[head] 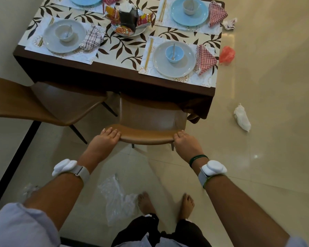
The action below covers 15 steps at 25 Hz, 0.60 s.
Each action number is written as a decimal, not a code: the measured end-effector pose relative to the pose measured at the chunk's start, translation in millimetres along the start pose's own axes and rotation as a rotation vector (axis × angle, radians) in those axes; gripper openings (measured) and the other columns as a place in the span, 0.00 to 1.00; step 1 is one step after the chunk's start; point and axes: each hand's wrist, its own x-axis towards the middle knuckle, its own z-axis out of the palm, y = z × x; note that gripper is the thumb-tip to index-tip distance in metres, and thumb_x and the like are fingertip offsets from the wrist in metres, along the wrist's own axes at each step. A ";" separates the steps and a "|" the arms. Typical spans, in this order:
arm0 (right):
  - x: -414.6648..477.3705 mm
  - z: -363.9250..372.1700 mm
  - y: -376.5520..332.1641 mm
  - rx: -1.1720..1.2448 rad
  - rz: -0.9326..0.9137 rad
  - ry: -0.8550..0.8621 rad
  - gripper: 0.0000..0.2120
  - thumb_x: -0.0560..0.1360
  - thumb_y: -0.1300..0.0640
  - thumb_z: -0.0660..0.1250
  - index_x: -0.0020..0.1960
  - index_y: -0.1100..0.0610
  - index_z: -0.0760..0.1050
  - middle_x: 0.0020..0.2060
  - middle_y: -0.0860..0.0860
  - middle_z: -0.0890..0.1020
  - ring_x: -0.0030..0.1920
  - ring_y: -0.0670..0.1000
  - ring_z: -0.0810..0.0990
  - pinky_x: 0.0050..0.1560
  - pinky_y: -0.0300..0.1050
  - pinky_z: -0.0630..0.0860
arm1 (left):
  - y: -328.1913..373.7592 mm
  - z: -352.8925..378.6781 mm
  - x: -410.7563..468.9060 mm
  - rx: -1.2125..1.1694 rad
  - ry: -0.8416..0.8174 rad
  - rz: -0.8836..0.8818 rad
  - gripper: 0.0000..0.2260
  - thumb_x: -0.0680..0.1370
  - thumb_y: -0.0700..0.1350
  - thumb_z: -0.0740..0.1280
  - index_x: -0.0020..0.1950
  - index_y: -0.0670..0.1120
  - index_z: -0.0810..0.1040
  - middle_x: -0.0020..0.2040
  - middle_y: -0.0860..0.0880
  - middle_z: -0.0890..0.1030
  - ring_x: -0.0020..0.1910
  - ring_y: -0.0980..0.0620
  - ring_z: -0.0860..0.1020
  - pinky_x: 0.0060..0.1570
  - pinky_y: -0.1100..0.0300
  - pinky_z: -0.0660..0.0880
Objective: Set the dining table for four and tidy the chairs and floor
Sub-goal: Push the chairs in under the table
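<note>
A brown chair point(146, 134) stands at the near edge of the dining table point(114, 81), its seat partly under the tabletop. My left hand point(106, 139) grips the left end of its backrest and my right hand point(185, 143) grips the right end. A second brown chair point(25, 102) stands to the left, angled away from the table. The table holds placemats with plates, bowls, chopsticks and folded napkins, such as the grey plate with a blue bowl point(174, 58) and the grey plate and bowl point(64, 35).
A dish of snack packets point(128, 20) sits mid-table. Litter lies on the tiled floor: a white tissue point(242, 118), an orange plastic scrap point(227, 54), crumpled paper point(230, 24), and a clear plastic bag point(118, 198) by my bare feet. A wall runs on the left.
</note>
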 end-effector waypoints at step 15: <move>24.4 -0.3 -51.6 -0.003 -0.005 -0.086 0.12 0.73 0.62 0.71 0.55 0.66 0.79 0.48 0.63 0.83 0.54 0.64 0.82 0.49 0.56 0.83 | -63.8 11.6 -10.1 -0.059 0.059 0.031 0.27 0.65 0.24 0.73 0.64 0.35 0.80 0.63 0.35 0.81 0.60 0.33 0.81 0.52 0.37 0.80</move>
